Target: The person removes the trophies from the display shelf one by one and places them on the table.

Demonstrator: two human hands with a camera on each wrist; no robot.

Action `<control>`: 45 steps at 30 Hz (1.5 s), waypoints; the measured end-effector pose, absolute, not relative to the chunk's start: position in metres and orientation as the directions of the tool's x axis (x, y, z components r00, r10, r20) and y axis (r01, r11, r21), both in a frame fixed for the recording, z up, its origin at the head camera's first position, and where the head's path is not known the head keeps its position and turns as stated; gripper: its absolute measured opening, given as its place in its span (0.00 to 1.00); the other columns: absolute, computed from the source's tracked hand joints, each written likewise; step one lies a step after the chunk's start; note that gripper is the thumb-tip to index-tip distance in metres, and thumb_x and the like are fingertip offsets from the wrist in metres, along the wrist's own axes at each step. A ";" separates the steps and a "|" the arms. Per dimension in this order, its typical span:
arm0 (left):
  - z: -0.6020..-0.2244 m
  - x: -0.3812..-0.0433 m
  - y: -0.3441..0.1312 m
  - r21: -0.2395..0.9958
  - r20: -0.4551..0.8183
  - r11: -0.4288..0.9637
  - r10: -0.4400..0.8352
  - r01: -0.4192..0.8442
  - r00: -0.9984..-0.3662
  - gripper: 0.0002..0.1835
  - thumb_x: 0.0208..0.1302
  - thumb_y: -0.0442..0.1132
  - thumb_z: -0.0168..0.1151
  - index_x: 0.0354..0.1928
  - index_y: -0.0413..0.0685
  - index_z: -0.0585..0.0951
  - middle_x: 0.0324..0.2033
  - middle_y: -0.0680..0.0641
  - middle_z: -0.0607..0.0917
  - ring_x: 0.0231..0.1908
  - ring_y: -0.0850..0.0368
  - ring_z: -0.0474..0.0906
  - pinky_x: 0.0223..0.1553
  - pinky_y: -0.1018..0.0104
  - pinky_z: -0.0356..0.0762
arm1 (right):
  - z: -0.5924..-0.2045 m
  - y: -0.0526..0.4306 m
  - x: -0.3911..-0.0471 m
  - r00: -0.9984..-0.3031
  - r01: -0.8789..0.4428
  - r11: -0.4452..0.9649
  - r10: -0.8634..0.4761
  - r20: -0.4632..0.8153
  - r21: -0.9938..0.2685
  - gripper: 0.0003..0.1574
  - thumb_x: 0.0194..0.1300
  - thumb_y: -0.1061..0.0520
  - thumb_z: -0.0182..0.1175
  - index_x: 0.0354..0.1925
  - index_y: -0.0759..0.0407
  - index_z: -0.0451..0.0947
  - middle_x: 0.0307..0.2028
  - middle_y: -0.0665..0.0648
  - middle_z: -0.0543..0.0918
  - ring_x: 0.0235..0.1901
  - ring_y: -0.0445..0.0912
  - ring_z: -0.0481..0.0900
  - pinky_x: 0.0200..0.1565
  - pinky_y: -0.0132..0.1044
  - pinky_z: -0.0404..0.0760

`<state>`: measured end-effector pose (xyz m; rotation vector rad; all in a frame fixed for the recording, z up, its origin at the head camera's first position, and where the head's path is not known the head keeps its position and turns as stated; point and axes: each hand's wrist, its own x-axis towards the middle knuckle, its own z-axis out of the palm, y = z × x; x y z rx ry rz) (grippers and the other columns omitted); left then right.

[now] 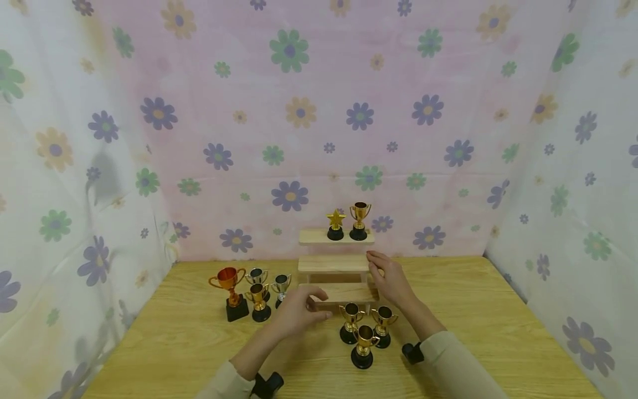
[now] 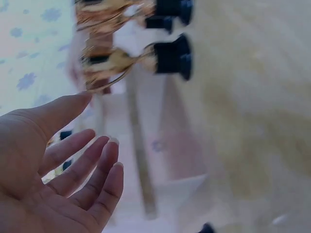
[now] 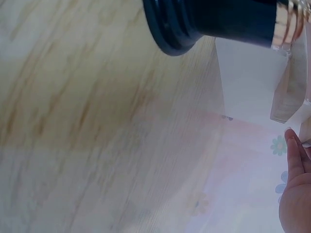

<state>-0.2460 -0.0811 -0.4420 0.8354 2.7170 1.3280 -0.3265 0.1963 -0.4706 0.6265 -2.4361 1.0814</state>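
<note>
A three-step wooden stand (image 1: 333,263) stands at the back middle of the table. On its top step are a gold star trophy (image 1: 336,223) and a gold trophy cup (image 1: 359,221), both on black bases. My right hand (image 1: 391,280) is at the right end of the middle step, its fingertips at the edge; whether they press it, I cannot tell. Before the lowest step my left hand (image 1: 300,313) holds nothing, fingers loosely bent and spread in the left wrist view. Three gold trophy cups (image 1: 365,341) stand between the hands, in front of the stand.
Left of the stand is a group of trophies: a larger orange-bronze cup (image 1: 229,285), a gold cup (image 1: 259,299) and two silver cups (image 1: 282,283), one partly behind my left hand. Flower-patterned cloth (image 1: 289,138) hangs behind and on both sides of the wooden table (image 1: 174,343).
</note>
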 end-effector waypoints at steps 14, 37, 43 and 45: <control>-0.397 -0.273 -0.095 0.785 0.320 0.471 0.246 0.401 -0.915 0.23 0.64 0.43 0.74 0.60 0.47 0.82 0.46 0.45 0.85 0.39 0.55 0.82 0.34 0.61 0.80 | -0.472 0.196 -0.326 -0.819 -0.545 0.594 -0.225 0.528 -0.592 0.22 0.79 0.61 0.52 0.64 0.72 0.76 0.65 0.70 0.76 0.63 0.63 0.77 0.57 0.57 0.79; -0.386 -0.352 -0.049 0.793 0.377 0.476 0.105 0.380 -0.920 0.39 0.62 0.44 0.75 0.71 0.40 0.70 0.59 0.34 0.78 0.53 0.35 0.77 0.52 0.43 0.78 | -0.471 0.195 -0.326 -0.832 -0.526 0.599 -0.213 0.513 -0.604 0.23 0.80 0.58 0.51 0.64 0.70 0.76 0.66 0.67 0.76 0.64 0.61 0.76 0.58 0.55 0.79; -0.389 -0.363 -0.041 0.839 0.297 0.455 0.080 0.300 -0.952 0.38 0.63 0.44 0.75 0.71 0.41 0.71 0.58 0.37 0.79 0.55 0.40 0.78 0.54 0.45 0.78 | -0.472 0.196 -0.326 -0.820 -0.542 0.594 -0.217 0.530 -0.595 0.23 0.80 0.59 0.51 0.64 0.71 0.76 0.65 0.69 0.76 0.64 0.63 0.75 0.58 0.57 0.78; -0.390 -0.365 -0.039 0.846 0.278 0.456 0.070 0.279 -0.958 0.37 0.62 0.44 0.75 0.70 0.41 0.71 0.57 0.38 0.79 0.55 0.41 0.77 0.55 0.45 0.78 | -0.472 0.196 -0.325 -0.815 -0.547 0.594 -0.219 0.536 -0.589 0.23 0.80 0.59 0.50 0.64 0.72 0.76 0.65 0.69 0.77 0.64 0.64 0.76 0.58 0.57 0.79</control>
